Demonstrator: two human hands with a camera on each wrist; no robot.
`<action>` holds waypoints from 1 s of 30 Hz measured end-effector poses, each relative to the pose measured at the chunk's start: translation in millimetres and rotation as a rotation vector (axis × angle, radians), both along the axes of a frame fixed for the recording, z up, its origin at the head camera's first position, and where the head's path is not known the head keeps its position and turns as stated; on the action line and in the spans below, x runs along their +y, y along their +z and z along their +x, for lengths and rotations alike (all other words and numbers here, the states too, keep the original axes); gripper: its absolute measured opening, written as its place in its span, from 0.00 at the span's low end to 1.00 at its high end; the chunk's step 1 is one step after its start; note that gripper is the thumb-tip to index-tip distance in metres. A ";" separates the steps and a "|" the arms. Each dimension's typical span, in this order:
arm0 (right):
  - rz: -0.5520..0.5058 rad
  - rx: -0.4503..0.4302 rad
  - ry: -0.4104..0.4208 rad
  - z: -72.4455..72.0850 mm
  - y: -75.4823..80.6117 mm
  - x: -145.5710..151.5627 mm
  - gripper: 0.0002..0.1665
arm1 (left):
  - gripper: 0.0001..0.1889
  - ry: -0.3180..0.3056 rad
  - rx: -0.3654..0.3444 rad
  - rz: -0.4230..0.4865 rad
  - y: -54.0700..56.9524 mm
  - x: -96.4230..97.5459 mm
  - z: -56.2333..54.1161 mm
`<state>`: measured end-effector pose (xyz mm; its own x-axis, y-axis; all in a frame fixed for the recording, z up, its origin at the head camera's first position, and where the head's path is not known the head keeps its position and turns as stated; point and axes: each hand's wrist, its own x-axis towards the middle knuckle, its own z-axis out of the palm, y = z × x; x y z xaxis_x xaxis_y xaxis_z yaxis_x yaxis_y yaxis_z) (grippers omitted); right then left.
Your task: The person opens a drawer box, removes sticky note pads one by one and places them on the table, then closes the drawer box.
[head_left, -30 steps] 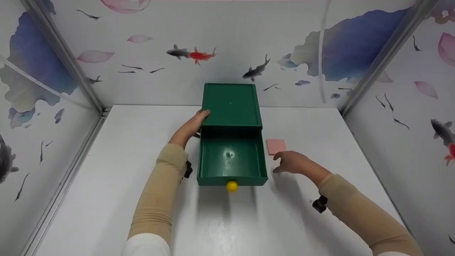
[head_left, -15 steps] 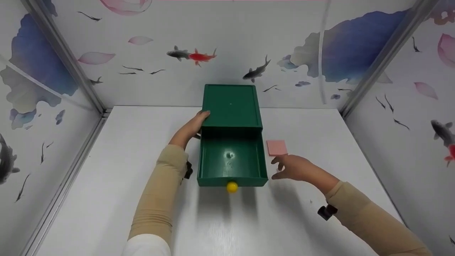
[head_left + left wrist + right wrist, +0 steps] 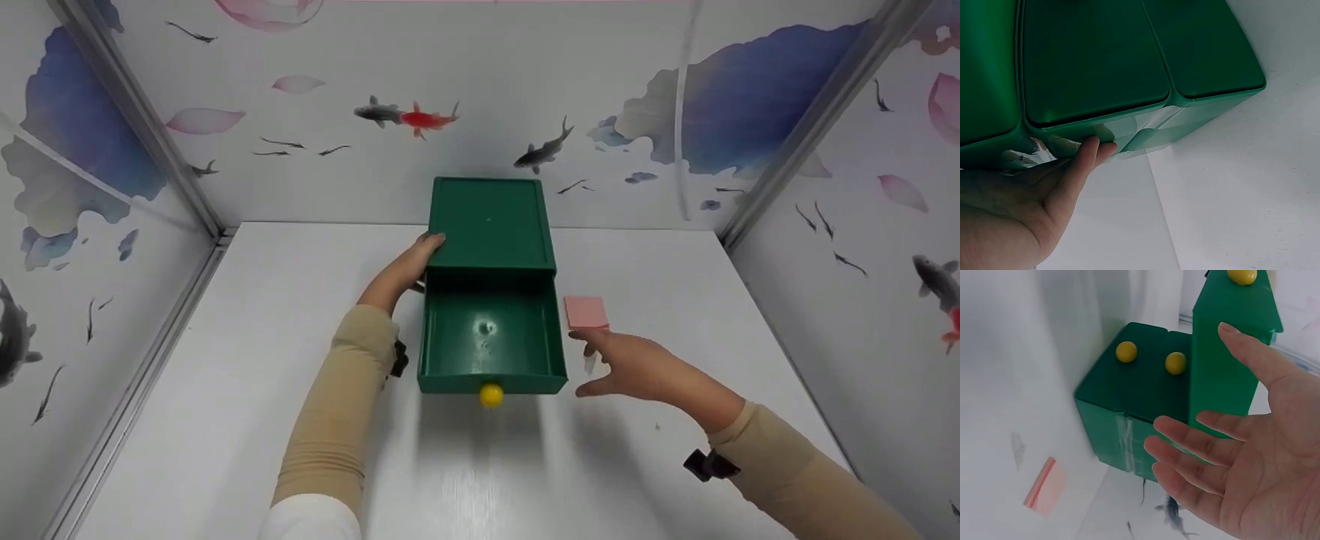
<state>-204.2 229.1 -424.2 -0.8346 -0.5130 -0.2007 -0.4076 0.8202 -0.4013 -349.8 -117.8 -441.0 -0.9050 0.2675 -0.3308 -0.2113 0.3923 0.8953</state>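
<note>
A green drawer unit stands at the table's back, its top drawer pulled out, with a yellow knob on the front. Nothing lies in that drawer. My left hand rests against the unit's left side; in the left wrist view its fingers lie straight along the taped side wall. To the drawer's right, my right hand hovers with thumb and fingers spread, holding nothing. Just beyond its fingertips lies a pink sticky-note pad. The right wrist view shows the open palm facing the unit.
Two lower drawers with yellow knobs are closed under the pulled-out one. White walls with painted fish surround the white table at the back and both sides. A small greyish patch shows on the table near the pad.
My right hand has drawn back toward me and slightly right, its thumb and fingers spreading wider, so more of the pink pad shows. The left hand and drawer unit stay put.
</note>
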 end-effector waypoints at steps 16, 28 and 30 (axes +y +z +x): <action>-0.074 0.070 -0.014 13.4 8.6 -19.6 0.53 | 0.44 0.001 -0.006 -0.008 -0.3 0.9 -0.7; -0.078 0.094 -0.015 11.5 7.7 -21.7 0.40 | 0.44 0.000 -0.009 0.001 0.9 0.9 -0.9; -0.063 0.096 -0.010 11.3 8.1 -21.3 0.33 | 0.45 0.000 -0.009 0.004 1.1 1.0 -0.8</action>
<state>-192.9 207.8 -416.1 -0.8538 -0.5132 -0.0872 -0.4383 0.7992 -0.4114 -350.6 -116.9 -439.8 -0.9018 0.2693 -0.3380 -0.2195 0.3884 0.8950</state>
